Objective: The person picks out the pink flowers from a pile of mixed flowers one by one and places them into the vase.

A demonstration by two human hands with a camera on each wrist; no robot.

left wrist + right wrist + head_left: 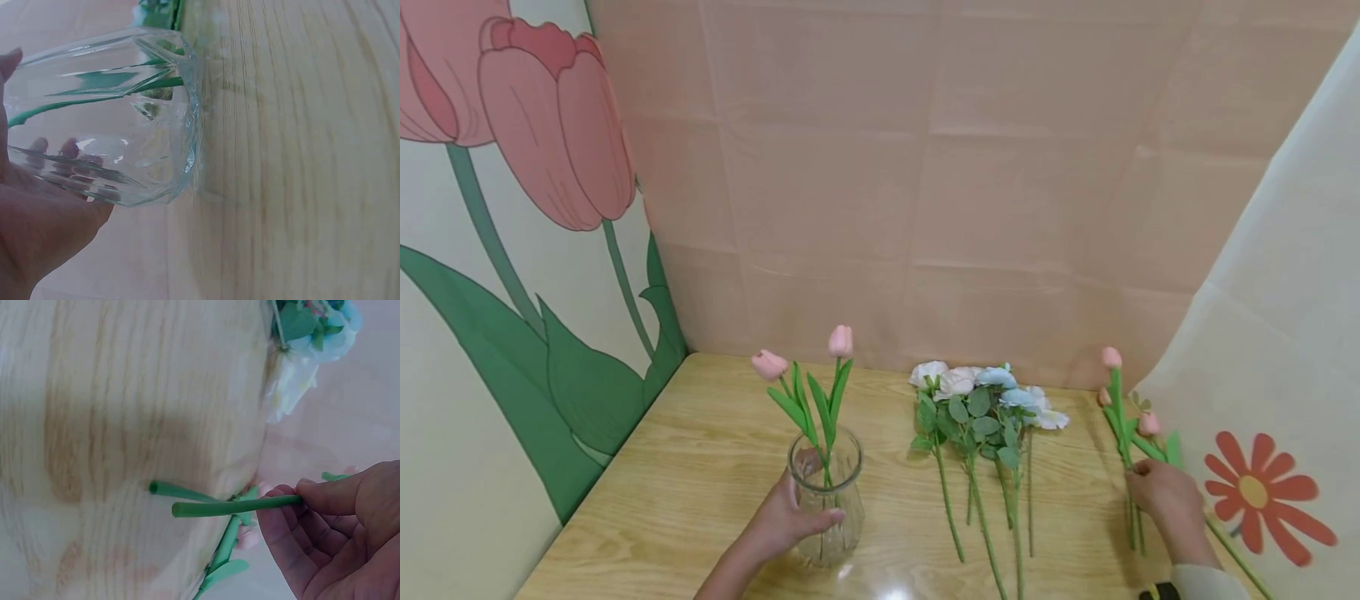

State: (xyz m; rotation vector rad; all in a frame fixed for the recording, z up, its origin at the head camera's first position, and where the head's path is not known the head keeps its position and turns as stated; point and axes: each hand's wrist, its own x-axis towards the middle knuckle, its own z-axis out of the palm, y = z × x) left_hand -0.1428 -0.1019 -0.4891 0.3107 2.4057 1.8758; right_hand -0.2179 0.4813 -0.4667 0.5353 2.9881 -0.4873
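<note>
With twelve o'clock at the far edge of the tabletop (700,467), the left hand (786,518) grips a clear glass vase (837,543) just toward nine from centre, two pink tulips (841,342) leaning apart inside it, while at three o'clock the right hand (1167,497) pinches a green tulip stem (240,507) beside other tulips (1150,423). White and pale-blue flowers (985,408) lie at two o'clock. Best judged, the stem wants easing free gently so its leaves do not snag, with the vase held firm and untilted.

Gap — between vase (850,518) and middle flowers (986,426)
</note>
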